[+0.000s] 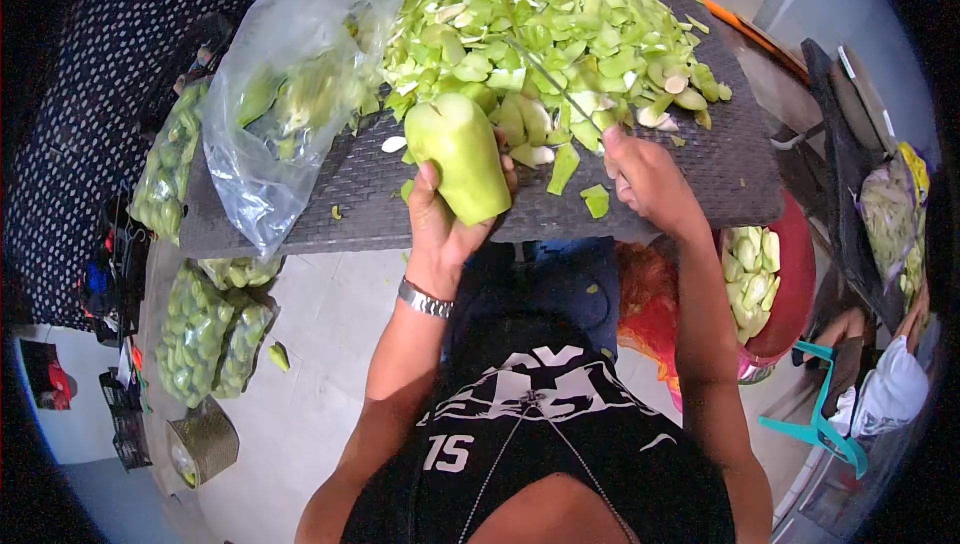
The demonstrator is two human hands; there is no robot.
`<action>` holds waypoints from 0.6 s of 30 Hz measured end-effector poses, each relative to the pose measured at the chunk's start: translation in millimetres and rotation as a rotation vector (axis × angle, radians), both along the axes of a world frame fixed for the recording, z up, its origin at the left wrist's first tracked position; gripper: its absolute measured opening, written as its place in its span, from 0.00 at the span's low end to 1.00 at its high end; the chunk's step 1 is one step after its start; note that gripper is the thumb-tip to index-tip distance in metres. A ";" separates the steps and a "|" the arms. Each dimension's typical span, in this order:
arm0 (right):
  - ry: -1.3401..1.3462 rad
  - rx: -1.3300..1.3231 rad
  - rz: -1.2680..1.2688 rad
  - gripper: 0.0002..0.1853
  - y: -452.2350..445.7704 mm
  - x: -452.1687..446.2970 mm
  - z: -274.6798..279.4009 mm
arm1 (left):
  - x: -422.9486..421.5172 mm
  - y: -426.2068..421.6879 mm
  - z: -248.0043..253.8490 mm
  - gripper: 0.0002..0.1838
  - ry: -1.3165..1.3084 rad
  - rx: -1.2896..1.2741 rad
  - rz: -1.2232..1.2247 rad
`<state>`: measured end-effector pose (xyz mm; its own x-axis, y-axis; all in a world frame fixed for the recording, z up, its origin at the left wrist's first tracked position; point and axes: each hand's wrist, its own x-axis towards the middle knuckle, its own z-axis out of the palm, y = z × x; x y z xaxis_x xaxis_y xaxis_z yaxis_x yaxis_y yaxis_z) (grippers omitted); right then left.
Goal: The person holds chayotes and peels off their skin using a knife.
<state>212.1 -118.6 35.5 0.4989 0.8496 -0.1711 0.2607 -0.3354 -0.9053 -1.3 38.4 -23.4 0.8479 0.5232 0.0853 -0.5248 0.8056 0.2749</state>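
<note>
My left hand is wrapped round a large pale-green fruit, held upright above the table's near edge; its top looks paler, as if cut. In my right hand is a knife, its long thin blade pointing away and to the left over the heap. The handle is hidden in my closed fingers. Blade and fruit are apart. Beyond both hands lies a big heap of green peelings, with a few loose scraps near the right hand. A clear plastic bag with green pieces lies left of the fruit.
The dark woven-pattern table spans the view. Filled bags stand at lower left by a basket. Under the table's right side, a red tub holds peeled pieces. Another person sits at far right near a teal stool.
</note>
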 end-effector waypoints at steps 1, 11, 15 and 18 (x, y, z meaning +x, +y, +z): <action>-0.094 0.058 0.028 0.35 0.1 -0.7 -2.3 | 0.2 3.6 -0.3 0.48 -0.060 0.001 -0.038; -0.920 0.222 0.240 0.37 2.5 -46.5 52.0 | 6.9 -3.9 35.3 0.55 0.946 1.577 0.732; -0.948 0.208 0.288 0.38 5.8 -43.1 50.0 | 8.4 -4.6 31.4 0.54 0.887 1.465 0.707; -0.964 0.254 0.341 0.38 6.2 -41.7 51.7 | 6.8 -3.4 31.4 0.53 0.815 1.334 0.628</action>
